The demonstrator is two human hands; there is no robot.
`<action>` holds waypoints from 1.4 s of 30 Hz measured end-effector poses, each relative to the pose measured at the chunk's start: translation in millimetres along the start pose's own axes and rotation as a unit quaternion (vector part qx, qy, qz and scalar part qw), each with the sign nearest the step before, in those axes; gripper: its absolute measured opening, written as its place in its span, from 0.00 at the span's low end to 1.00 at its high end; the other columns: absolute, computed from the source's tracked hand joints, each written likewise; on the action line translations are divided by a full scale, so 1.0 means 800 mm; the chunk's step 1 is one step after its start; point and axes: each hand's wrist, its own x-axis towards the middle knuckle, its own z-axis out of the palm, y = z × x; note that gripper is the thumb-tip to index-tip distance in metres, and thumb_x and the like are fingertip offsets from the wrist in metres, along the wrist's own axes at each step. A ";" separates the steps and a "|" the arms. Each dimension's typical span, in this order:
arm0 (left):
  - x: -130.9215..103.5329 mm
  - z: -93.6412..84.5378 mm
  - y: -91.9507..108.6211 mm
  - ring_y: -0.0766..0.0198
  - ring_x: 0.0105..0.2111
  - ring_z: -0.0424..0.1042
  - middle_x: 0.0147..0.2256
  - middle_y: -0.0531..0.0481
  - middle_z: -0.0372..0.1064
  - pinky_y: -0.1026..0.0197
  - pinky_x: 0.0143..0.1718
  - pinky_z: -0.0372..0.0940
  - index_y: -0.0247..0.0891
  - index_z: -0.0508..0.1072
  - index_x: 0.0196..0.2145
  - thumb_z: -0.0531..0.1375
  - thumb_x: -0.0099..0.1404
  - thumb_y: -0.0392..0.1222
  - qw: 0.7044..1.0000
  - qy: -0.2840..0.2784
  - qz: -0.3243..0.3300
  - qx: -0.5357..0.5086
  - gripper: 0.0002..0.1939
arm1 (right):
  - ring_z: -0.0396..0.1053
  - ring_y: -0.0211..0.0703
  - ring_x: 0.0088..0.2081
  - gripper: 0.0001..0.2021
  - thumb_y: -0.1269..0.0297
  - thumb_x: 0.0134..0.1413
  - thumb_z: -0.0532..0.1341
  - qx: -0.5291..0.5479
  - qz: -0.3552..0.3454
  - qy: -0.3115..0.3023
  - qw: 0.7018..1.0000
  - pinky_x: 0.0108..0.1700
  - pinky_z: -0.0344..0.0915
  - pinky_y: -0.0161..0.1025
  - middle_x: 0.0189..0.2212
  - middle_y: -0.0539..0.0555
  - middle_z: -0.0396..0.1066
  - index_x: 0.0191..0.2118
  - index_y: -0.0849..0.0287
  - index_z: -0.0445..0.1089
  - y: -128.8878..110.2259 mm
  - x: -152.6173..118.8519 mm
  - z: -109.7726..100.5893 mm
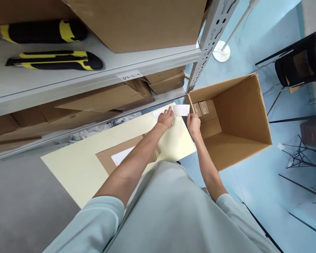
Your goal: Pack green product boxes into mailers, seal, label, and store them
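A white paper strip (181,110) lies along the far right corner of a pale yellow board (76,165). My left hand (166,118) rests on the strip with its fingers stretched out, holding nothing. At the strip's right end, just past the board's edge, my right hand (193,124) pinches the paper between thumb and fingers. Closer to me on the board is a flat brown cardboard piece (105,158) with a white sheet (121,156) on it, partly hidden by my left forearm.
A tall open carton (242,112) with small taped boxes (200,108) inside stands right of the board. A metal shelf (100,77) on the left holds cartons, a utility knife (58,60) and another black-yellow tool (42,31). Farther right is a black chair (297,63).
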 end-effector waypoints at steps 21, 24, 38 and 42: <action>-0.178 -0.046 0.043 0.42 0.75 0.67 0.76 0.32 0.65 0.46 0.76 0.63 0.33 0.69 0.75 0.56 0.79 0.67 0.896 0.021 0.065 -0.440 0.41 | 0.81 0.51 0.49 0.16 0.59 0.81 0.55 -0.002 -0.201 0.139 0.970 0.50 0.79 0.45 0.50 0.65 0.80 0.48 0.59 0.79 -0.056 -0.192 -0.012; -0.279 -0.038 0.033 0.41 0.68 0.75 0.68 0.34 0.75 0.46 0.70 0.70 0.37 0.75 0.69 0.67 0.67 0.76 0.800 0.086 0.052 -0.591 0.48 | 0.79 0.52 0.56 0.11 0.67 0.78 0.58 -0.057 -0.364 0.067 0.927 0.57 0.79 0.46 0.57 0.66 0.79 0.49 0.58 0.80 -0.102 -0.223 0.013; -0.545 -0.001 -0.102 0.55 0.33 0.82 0.33 0.48 0.80 0.52 0.43 0.82 0.39 0.79 0.37 0.70 0.50 0.85 0.679 0.319 -0.165 -0.641 0.43 | 0.75 0.58 0.64 0.14 0.61 0.72 0.69 -0.048 -0.459 -0.114 0.880 0.65 0.74 0.54 0.60 0.67 0.80 0.59 0.57 0.80 -0.240 -0.356 0.120; -0.577 -0.007 -0.141 0.56 0.29 0.81 0.33 0.45 0.83 0.53 0.37 0.81 0.38 0.82 0.34 0.75 0.45 0.84 0.680 0.322 -0.170 -0.636 0.43 | 0.77 0.47 0.40 0.13 0.51 0.66 0.72 -0.008 -0.286 -0.302 0.909 0.44 0.75 0.42 0.36 0.54 0.82 0.45 0.55 0.82 -0.273 -0.349 0.110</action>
